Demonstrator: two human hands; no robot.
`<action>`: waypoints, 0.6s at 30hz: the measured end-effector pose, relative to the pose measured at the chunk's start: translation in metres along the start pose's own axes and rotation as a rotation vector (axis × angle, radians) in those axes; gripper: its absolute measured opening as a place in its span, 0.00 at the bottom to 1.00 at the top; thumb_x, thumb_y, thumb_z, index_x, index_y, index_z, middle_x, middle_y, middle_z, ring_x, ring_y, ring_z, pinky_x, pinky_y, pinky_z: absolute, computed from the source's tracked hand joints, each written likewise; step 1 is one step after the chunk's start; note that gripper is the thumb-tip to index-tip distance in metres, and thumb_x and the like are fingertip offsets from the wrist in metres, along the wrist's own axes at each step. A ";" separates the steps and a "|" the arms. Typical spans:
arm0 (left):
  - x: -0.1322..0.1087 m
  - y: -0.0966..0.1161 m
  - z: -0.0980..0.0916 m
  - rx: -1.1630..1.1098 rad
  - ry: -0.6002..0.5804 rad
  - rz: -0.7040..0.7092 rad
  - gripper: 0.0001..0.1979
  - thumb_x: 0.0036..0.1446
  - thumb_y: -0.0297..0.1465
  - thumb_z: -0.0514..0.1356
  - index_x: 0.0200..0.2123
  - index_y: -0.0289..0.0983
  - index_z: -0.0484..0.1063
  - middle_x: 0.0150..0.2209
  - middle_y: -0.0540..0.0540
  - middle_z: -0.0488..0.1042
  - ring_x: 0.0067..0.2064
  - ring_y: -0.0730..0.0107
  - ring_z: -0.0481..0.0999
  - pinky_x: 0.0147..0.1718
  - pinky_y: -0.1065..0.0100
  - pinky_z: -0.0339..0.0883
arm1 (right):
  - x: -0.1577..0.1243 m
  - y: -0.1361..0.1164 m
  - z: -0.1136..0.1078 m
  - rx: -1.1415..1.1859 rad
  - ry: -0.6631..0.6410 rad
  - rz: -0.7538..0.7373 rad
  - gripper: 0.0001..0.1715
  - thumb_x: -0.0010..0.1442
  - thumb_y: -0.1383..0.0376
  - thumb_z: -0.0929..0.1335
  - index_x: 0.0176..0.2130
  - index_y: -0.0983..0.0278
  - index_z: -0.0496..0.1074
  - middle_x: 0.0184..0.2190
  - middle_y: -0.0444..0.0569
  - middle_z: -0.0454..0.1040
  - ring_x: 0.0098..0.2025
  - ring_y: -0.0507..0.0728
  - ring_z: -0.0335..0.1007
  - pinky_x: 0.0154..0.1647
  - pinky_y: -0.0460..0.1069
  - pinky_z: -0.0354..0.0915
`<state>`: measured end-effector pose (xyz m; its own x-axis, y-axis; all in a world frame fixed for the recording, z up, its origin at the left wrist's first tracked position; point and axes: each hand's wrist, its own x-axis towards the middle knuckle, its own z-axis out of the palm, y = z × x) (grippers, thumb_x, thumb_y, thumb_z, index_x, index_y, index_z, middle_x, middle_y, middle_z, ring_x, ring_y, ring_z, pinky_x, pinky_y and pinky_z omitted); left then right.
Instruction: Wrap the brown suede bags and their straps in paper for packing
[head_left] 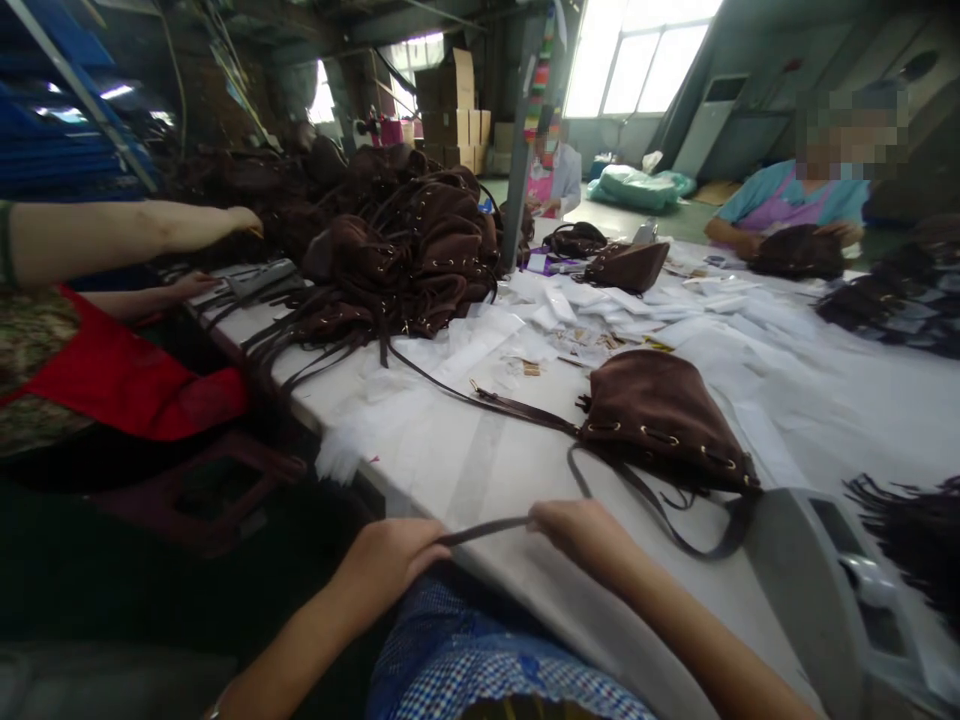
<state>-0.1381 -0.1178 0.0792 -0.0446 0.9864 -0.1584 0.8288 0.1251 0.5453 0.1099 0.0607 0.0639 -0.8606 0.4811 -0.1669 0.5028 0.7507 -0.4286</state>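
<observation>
A dark brown strap [487, 528] stretches between my two hands at the table's near edge. My left hand [397, 560] is closed round one part of it, and my right hand [574, 528] pinches it farther right. Just beyond my right hand lies a brown drawstring bag [652, 415] with metal eyelets along its opening, which faces me. Straps loop out from the bag on both sides, and the one I hold appears to run to it. A thin strap with a metal clasp [484, 393] reaches left from the bag across the white table [420, 460].
A large heap of brown bags [420, 230] fills the table's far left. White packing sheets [585, 300] are spread beyond the bag. A grey tape dispenser [817, 590] and dark tassels [915, 530] are at right. A co-worker's arm [127, 240] reaches in from the left; others sit opposite.
</observation>
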 end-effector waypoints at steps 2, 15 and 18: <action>-0.008 -0.017 -0.005 0.048 0.053 -0.091 0.14 0.65 0.42 0.53 0.39 0.44 0.77 0.37 0.48 0.80 0.40 0.62 0.78 0.38 0.69 0.65 | -0.002 0.021 -0.001 -0.099 0.155 0.165 0.12 0.65 0.64 0.64 0.36 0.60 0.78 0.33 0.52 0.81 0.32 0.60 0.76 0.34 0.51 0.66; 0.006 -0.012 -0.013 0.172 0.112 -0.018 0.14 0.66 0.41 0.54 0.40 0.43 0.78 0.39 0.47 0.81 0.41 0.60 0.78 0.41 0.65 0.65 | 0.021 -0.026 0.011 0.321 -0.110 -0.128 0.17 0.69 0.61 0.60 0.46 0.61 0.75 0.28 0.46 0.79 0.32 0.55 0.76 0.36 0.46 0.65; -0.002 -0.030 -0.021 0.017 0.160 -0.115 0.14 0.64 0.43 0.56 0.40 0.45 0.79 0.42 0.50 0.81 0.43 0.61 0.78 0.43 0.67 0.66 | 0.023 -0.016 0.011 0.283 -0.047 -0.091 0.14 0.67 0.61 0.62 0.46 0.60 0.75 0.34 0.48 0.80 0.35 0.57 0.76 0.37 0.47 0.64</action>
<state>-0.1747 -0.1214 0.0809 -0.2264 0.9703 -0.0854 0.8222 0.2374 0.5173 0.0808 0.0549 0.0570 -0.9071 0.3916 -0.1545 0.3867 0.6302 -0.6733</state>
